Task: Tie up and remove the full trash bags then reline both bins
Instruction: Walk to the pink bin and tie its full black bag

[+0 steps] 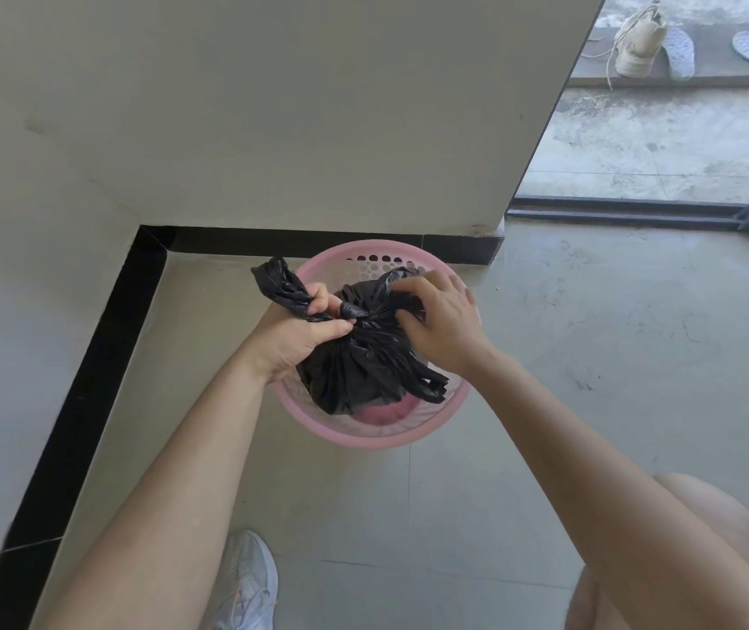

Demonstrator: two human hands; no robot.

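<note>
Head view shows my left hand [304, 329] gripping 1 twisted flap of the black trash bag [363, 366] at 9 o'clock of its knot; my right hand [440, 320] curls round the flap at 1 o'clock. The bag sits in the pink bin [363, 441].

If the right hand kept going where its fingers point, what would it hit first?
The knotted top of the black trash bag, touching the right hand; beyond it, probably the left hand, though depth is unclear.
</note>
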